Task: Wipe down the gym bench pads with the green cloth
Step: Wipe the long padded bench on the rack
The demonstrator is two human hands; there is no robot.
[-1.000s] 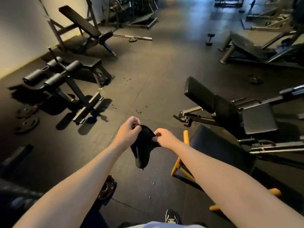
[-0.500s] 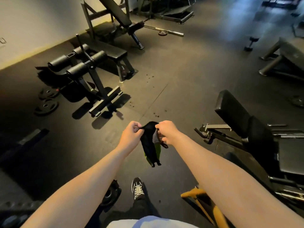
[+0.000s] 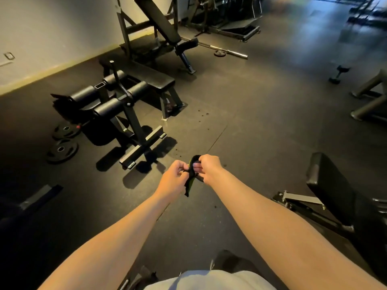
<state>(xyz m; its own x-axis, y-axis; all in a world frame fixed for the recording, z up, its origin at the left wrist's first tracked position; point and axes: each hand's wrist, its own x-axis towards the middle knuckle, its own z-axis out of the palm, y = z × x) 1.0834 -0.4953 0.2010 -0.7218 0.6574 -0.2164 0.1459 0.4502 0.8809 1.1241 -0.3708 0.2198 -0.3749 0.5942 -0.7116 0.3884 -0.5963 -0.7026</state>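
Both my hands are stretched out in front of me over the dark rubber floor. Between them hangs the cloth [image 3: 191,182], dark on the outside with a green face showing in the fold. My left hand [image 3: 174,177] pinches its left edge and my right hand [image 3: 207,168] grips its top. A flat bench with a black pad [image 3: 146,73] and roller pads [image 3: 109,106] stands ahead to the left. An incline bench pad [image 3: 159,17] leans by the wall behind it. Another black pad [image 3: 328,185] is close at my right.
Two weight plates [image 3: 62,150] lie on the floor at the left. A barbell [image 3: 228,52] lies beyond the incline bench and a dumbbell [image 3: 338,75] sits at the far right. More machine frames [image 3: 368,101] stand at the right edge. The wall runs along the left.
The view has swung left and forward, so the flat bench is nearer and the right bench slid toward the edge. My hands have drawn closer together, folding the cloth narrower.
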